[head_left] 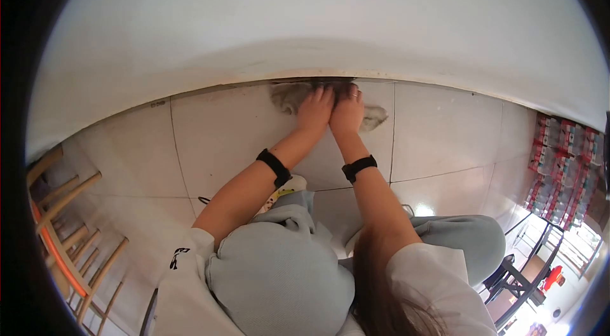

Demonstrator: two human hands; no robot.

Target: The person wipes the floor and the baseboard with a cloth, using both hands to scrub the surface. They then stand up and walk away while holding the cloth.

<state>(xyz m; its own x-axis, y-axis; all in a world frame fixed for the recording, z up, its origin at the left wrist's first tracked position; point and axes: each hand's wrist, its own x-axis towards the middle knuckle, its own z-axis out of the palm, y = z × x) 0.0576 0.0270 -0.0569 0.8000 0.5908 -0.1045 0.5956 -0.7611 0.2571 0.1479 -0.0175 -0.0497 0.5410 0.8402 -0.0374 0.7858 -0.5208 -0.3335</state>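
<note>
A grey-brown cloth [286, 98] lies bunched on the pale floor tiles, against the foot of a white wall. My left hand [316, 109] presses on its middle, fingers pointing at the wall. Touching it on the right, my right hand [347, 109] also bears on the cloth, with a ring on one finger. One end of the cloth [373, 117] sticks out to the right of my right hand. Both sets of fingertips are partly lost in the dark gap at the wall's base.
The white wall [318, 12] curves across the top. Wooden legs or rungs [95, 272] stand at the lower left. Red-and-clear stacked packs [562, 164] are at the right, above a black metal frame [527, 266]. My bent knees are close below my arms.
</note>
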